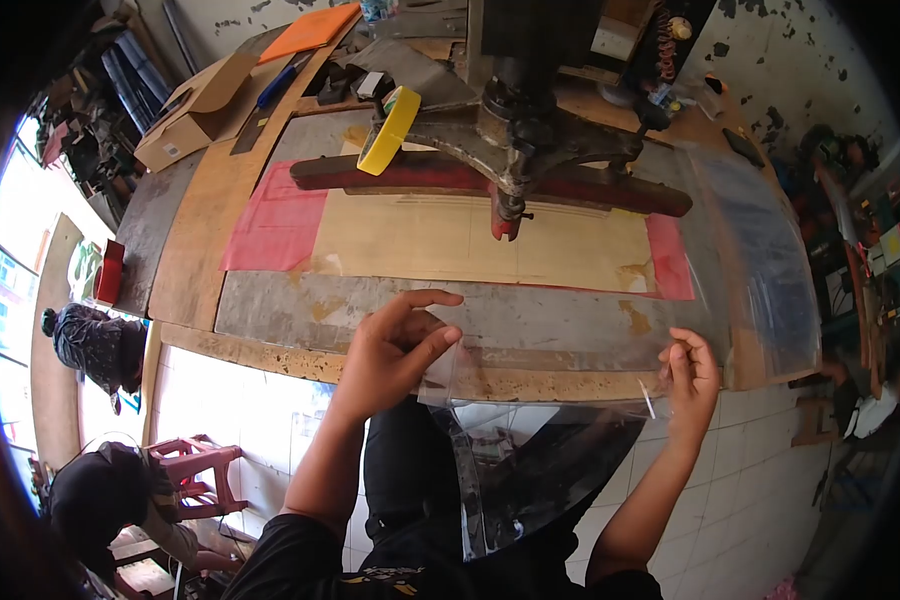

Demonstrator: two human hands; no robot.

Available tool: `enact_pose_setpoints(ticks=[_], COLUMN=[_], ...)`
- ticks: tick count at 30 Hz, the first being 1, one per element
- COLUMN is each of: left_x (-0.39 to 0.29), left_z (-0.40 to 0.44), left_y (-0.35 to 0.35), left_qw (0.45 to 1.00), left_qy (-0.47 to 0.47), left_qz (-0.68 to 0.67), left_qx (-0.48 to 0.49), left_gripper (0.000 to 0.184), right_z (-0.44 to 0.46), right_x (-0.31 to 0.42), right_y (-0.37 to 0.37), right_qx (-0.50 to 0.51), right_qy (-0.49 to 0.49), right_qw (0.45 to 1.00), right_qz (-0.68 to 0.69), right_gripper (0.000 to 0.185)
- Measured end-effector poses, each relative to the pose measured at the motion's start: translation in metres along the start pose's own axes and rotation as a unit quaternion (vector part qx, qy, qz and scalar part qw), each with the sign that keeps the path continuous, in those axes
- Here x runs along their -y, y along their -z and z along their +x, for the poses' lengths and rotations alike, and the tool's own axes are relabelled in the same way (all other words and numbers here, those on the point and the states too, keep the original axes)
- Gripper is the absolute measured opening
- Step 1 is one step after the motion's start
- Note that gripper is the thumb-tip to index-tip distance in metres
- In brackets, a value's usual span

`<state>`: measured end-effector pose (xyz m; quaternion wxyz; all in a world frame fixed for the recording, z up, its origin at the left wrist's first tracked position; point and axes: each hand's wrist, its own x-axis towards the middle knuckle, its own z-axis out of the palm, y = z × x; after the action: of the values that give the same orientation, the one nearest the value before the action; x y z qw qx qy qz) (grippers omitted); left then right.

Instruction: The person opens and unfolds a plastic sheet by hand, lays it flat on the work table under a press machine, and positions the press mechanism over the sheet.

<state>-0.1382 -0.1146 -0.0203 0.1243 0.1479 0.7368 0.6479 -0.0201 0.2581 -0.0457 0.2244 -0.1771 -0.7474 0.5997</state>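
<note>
A clear plastic sheet hangs between my two hands at the front edge of the work table, draped down before my legs. My left hand holds its left upper corner by the thumb, with the forefinger stretched out above. Pinched fingers of my right hand grip the right upper corner. Beyond them, a cream-coloured board with pink ends lies flat on the grey table plate. Over this board stands a press head with a long dark-red bar. A yellow tape roll rests on the press's left arm.
Stacked clear plastic sheets cover the table's right side. At the back left are an open cardboard box, a blue-handled tool and an orange sheet. Two other people sit low at the left, one near a pink stool.
</note>
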Motion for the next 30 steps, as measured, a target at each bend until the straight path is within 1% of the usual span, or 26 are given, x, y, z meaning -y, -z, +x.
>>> enact_pose_setpoints(ticks=[2, 6, 8, 9, 11, 12, 14, 17, 19, 23, 25, 26, 28, 29, 30], left_x=[0.009, 0.001, 0.0, 0.002, 0.004, 0.005, 0.006, 0.001, 0.004, 0.003, 0.005, 0.005, 0.003, 0.003, 0.004], left_z=[0.002, 0.001, 0.001, 0.002, 0.002, 0.003, 0.003, 0.003, 0.003, 0.003, 0.003, 0.003, 0.003, 0.003, 0.003], left_y=[-0.001, 0.0, 0.001, 0.0, -0.003, -0.002, -0.001, 0.0, -0.001, -0.001, -0.001, -0.001, 0.001, 0.002, 0.002], left_qw=[0.998, 1.0, 1.0, 1.0, 0.999, 0.999, 0.998, 0.999, 0.999, 0.999, 0.999, 0.999, 0.999, 0.999, 0.999], left_qy=[-0.052, -0.021, -0.009, -0.009, -0.046, -0.046, -0.06, -0.048, -0.047, -0.036, -0.039, -0.042, -0.04, -0.037, -0.037], left_qz=[-0.015, -0.022, -0.004, -0.005, -0.025, -0.025, 0.005, 0.005, -0.007, -0.021, -0.022, -0.023, -0.013, -0.004, -0.004], left_qx=[-0.009, -0.005, 0.004, 0.004, -0.014, -0.014, -0.006, -0.008, -0.009, -0.009, -0.009, -0.009, -0.004, 0.002, 0.003], left_gripper=[0.036, 0.037, 0.043, 0.043, 0.044, 0.044, 0.042, 0.038, 0.038, 0.038, 0.038, 0.038, 0.038, 0.038, 0.038], right_z=[0.001, 0.002, 0.003, 0.004, 0.004, 0.005, 0.005, 0.006, 0.008, 0.01, 0.012, 0.014, 0.017, 0.021, 0.025], right_x=[0.0, -0.001, -0.003, -0.003, -0.003, -0.002, 0.0, -0.001, -0.003, 0.0, -0.002, 0.0, 0.004, 0.002, -0.001], right_y=[0.002, 0.004, 0.006, 0.007, 0.007, 0.007, 0.007, 0.009, 0.013, 0.017, 0.021, 0.023, 0.027, 0.03, 0.033], right_qx=[0.006, 0.015, 0.021, 0.027, 0.033, 0.034, 0.035, 0.036, 0.053, 0.066, 0.11, 0.11, 0.168, 0.168, 0.207], right_qy=[-0.005, 0.004, 0.011, 0.014, 0.018, 0.012, 0.006, 0.013, 0.029, 0.009, 0.014, 0.014, 0.009, 0.009, 0.026], right_qw=[1.0, 1.0, 1.0, 1.0, 0.999, 0.999, 0.999, 0.999, 0.998, 0.998, 0.994, 0.994, 0.986, 0.986, 0.978], right_qz=[-0.001, -0.002, -0.003, 0.002, 0.007, 0.01, 0.012, 0.005, 0.0, 0.017, 0.008, 0.009, 0.01, 0.011, 0.006], right_gripper=[0.023, 0.021, 0.02, 0.019, 0.019, 0.019, 0.019, 0.019, 0.02, 0.02, 0.02, 0.02, 0.021, 0.021, 0.021])
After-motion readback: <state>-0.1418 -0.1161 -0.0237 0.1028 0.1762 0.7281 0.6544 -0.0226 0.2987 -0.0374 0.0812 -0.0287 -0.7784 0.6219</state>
